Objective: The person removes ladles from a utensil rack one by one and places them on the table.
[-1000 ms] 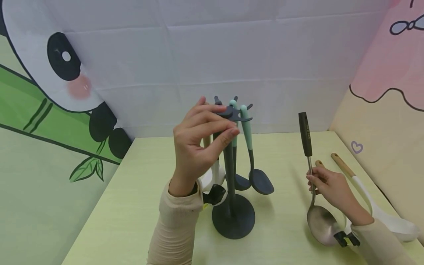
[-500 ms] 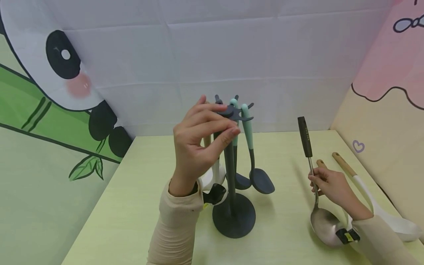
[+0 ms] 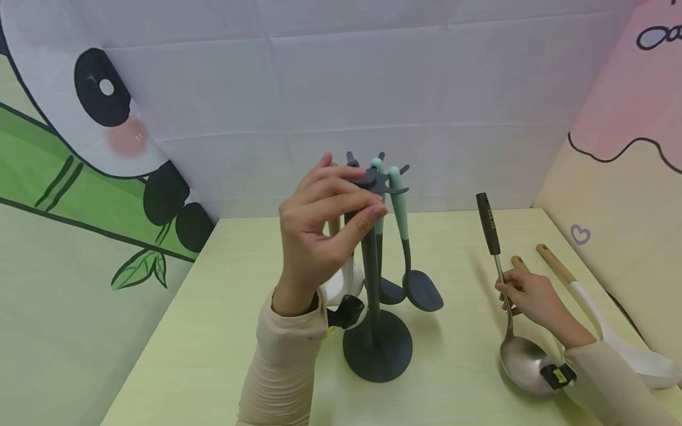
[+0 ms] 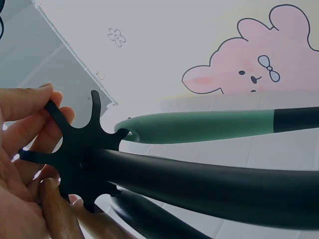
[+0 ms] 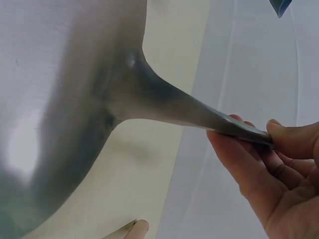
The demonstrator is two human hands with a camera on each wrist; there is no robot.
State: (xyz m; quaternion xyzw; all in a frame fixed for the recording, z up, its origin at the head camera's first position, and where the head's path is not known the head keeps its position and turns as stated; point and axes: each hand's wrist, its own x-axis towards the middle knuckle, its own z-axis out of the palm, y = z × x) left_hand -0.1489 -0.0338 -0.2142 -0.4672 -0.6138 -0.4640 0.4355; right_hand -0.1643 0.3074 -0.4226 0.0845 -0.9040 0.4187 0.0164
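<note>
From my end I see the steel ladle (image 3: 521, 362) at the right of the surface (image 3: 213, 355), its dark handle (image 3: 488, 225) pointing away from the person and its bowl nearer. I can't tell whether the bowl touches the surface. The two hands are well apart: the right hand (image 3: 530, 299) pinches the steel shaft below the handle with thumb and fingers, while the left hand (image 3: 325, 222) pinches a hook (image 4: 59, 117) atop the dark stand (image 3: 370, 269), where green-handled utensils (image 3: 399, 213) hang.

I judge the ladle rigid and fairly heavy, with most of the weight in the bowl. Nothing here looks fragile, but the smooth, narrow metal likely lets the tool roll or swing between fingertips (bare steel rarely forgives a light pinch). I'd favour a firm hold close to the bowl for balance; the thicker handle probably offers better grip, but leaves the bowl pulling downward.
</note>
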